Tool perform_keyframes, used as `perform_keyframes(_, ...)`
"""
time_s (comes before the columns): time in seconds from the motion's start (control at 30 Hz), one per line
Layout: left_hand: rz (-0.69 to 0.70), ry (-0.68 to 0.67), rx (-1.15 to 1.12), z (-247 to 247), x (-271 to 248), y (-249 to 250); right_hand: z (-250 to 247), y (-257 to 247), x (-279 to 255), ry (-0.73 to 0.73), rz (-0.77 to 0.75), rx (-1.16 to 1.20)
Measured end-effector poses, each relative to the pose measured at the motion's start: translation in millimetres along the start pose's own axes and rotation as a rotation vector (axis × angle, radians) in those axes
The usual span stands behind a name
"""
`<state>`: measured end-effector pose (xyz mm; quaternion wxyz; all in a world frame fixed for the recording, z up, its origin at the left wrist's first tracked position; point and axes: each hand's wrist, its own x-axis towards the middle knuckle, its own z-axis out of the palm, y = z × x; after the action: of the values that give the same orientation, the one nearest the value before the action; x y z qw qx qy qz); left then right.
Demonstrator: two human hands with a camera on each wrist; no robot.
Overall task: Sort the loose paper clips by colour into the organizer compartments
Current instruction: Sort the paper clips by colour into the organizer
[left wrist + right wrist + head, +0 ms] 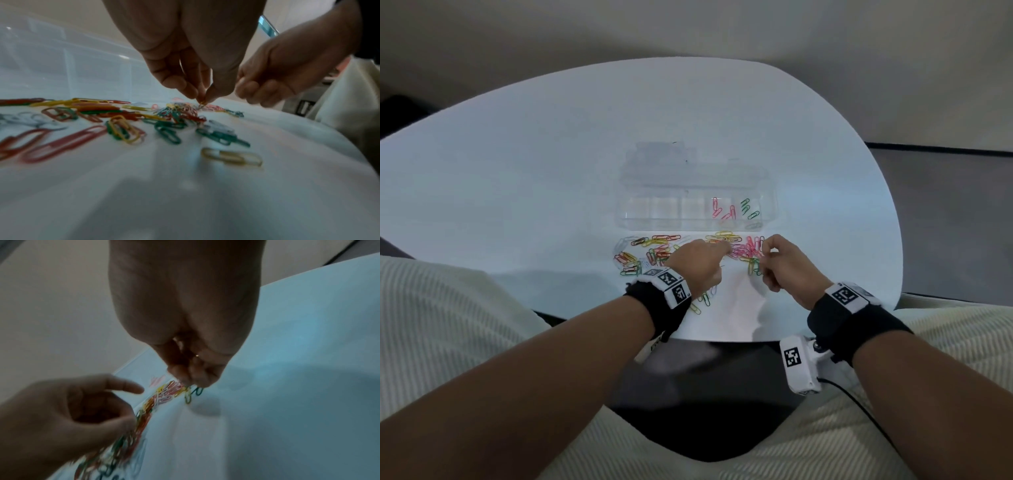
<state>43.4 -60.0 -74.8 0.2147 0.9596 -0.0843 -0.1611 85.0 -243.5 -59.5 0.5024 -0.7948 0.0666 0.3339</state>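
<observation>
Loose paper clips (657,253) of mixed colours lie in a band on the white table (551,171), in front of a clear organizer (626,209). Pink clips (724,210) sit in its second compartment from the right, green clips (749,209) in the rightmost. My left hand (727,248) reaches into the middle of the band. In the left wrist view, thumb and forefinger of the left hand (202,99) pinch a small yellow clip (202,103). My right hand (765,245) hovers at the band's right end with curled fingers. The right hand (189,381) pinches at clips there, colour unclear.
The organizer's clear lid (688,171) lies open behind it. A yellow clip (232,156) lies apart near my left wrist, close to the table's front edge (722,339). A cream ribbed cloth (448,325) covers my lap on both sides.
</observation>
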Motion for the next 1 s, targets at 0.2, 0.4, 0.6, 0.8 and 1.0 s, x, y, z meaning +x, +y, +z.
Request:
perform_keyframes(0.2,-0.108,0.191,-0.312,-13.0,-0.7,2.5,5.5,-0.2,-0.2,0.194,-0.061,-0.725)
perform_keyframes(0.4,-0.290,0.282,-0.619,-19.1,2.1,2.1,15.9,-5.4,-0.6,0.226,-0.027,-0.885)
perform_keyframes(0.6,-0.337,0.183,-0.455,-16.4,5.3,0.9,28.9,-5.4,-1.5,0.179,-0.067,-0.992)
perform_keyframes(0.8,-0.265,0.041,-0.097,-5.5,0.4,1.8,39.5,-3.5,-2.3,0.113,-0.044,-1.026)
perform_keyframes(1.0,-0.088,-0.040,0.012,4.0,13.0,18.8,37.6,-6.0,-10.2,0.072,0.016,-1.004)
